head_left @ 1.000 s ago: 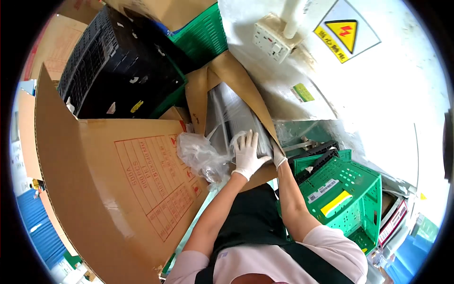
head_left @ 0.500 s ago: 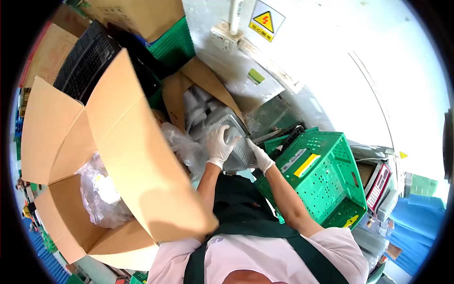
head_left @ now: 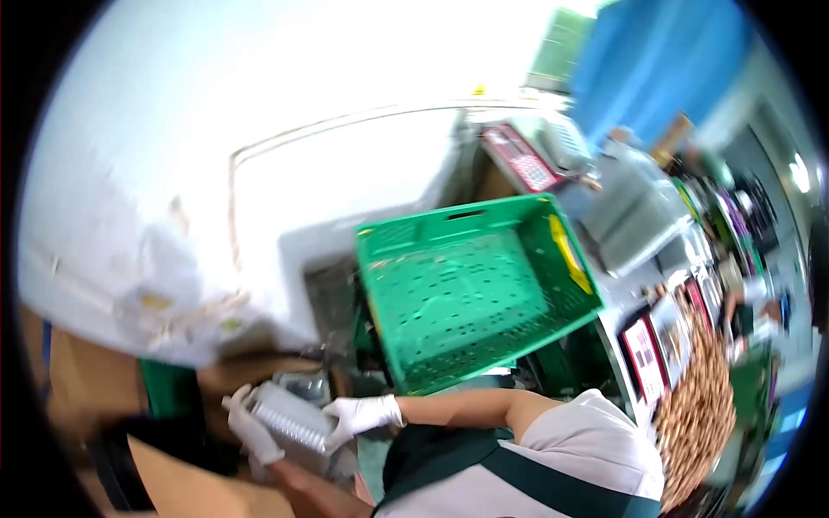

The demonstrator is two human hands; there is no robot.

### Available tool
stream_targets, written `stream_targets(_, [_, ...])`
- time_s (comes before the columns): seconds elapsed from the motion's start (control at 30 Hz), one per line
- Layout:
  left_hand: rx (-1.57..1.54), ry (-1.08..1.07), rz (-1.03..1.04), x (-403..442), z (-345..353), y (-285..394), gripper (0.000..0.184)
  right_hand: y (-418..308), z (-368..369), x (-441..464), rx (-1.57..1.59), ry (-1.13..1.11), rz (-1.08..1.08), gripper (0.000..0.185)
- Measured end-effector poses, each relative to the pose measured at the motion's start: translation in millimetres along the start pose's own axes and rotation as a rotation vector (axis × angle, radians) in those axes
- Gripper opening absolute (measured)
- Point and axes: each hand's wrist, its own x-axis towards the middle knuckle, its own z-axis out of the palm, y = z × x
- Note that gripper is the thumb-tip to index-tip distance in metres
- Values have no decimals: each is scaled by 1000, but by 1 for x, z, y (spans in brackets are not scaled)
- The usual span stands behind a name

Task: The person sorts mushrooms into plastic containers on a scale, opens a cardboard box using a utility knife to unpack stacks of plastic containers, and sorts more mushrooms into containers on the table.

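Note:
A stack of clear ribbed plastic trays (head_left: pixel 292 416) is held between my two white-gloved hands, low on the left of the view. My left hand (head_left: pixel 252 429) wraps its left end. On the right end, my right hand (head_left: pixel 356 418) grips with thumb and fingers. More clear plastic packaging (head_left: pixel 304 386) shows just behind the stack, inside what looks like an open carton. Motion blur softens this area, so the number of trays cannot be made out.
An upturned-side green perforated crate (head_left: pixel 471 289) stands right of my hands. A cardboard flap (head_left: pixel 203 488) lies at lower left. Red-framed scales (head_left: pixel 646 358), stacked clear containers (head_left: pixel 635 211) and a heap of brown pieces (head_left: pixel 699 406) line the right. Another person (head_left: pixel 747 319) is farther off.
My view has swung to the right, bringing the green crate to the middle and the bench at right into sight. Both hands now hold the tray stack, raised from the carton.

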Motion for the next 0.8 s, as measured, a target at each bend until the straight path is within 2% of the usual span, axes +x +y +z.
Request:
stream_targets(0.07, [28, -141, 148, -13, 16, 32, 52, -22, -9, -28, 157, 5, 45, 40])
stream_targets(0.13, [-320, -257, 394, -44, 39, 52, 50, -41, -21, -65, 71, 120, -158, 39])
stream_targets(0.17, [-117, 91, 553, -32, 39, 38, 47, -50, -28, -85, -82, 236, -162, 36])
stream_targets(0.2, [78, 180, 749, -42, 43, 47, 45, -53, -34, -105, -3, 278, -178, 37])
stream_targets(0.27, [88, 187, 692, -62, 61, 59, 45, -53, -47, -144, -131, 534, -323, 37])
stream_targets(0.3, [46, 181, 651, -55, 74, 53, 45, -77, -53, -175, -200, 598, -199, 38])
stream_targets(0.33, [140, 107, 864, -51, 85, 47, 43, -72, -56, -195, -266, 713, -250, 39])
stream_targets(0.4, [177, -79, 710, -65, 116, 55, 44, -67, -59, -245, -285, 870, -266, 40])
stream_targets(0.43, [40, -213, 482, -85, 131, 63, 41, -61, -60, -270, -382, 968, -315, 40])
stream_targets(0.47, [-57, -266, 421, -100, 150, 61, 40, -55, -61, -297, -482, 1063, -358, 40])
stream_targets(0.6, [-143, -569, 360, -175, 222, 55, 36, -32, -54, -406, -614, 1331, -315, 40])
stream_targets(0.73, [19, -774, 367, -256, 297, 28, 28, -5, -43, -519, -614, 1552, -236, 36])
stream_targets(0.8, [80, -929, 473, -297, 338, 2, 21, 7, -37, -570, -634, 1691, -202, 35])
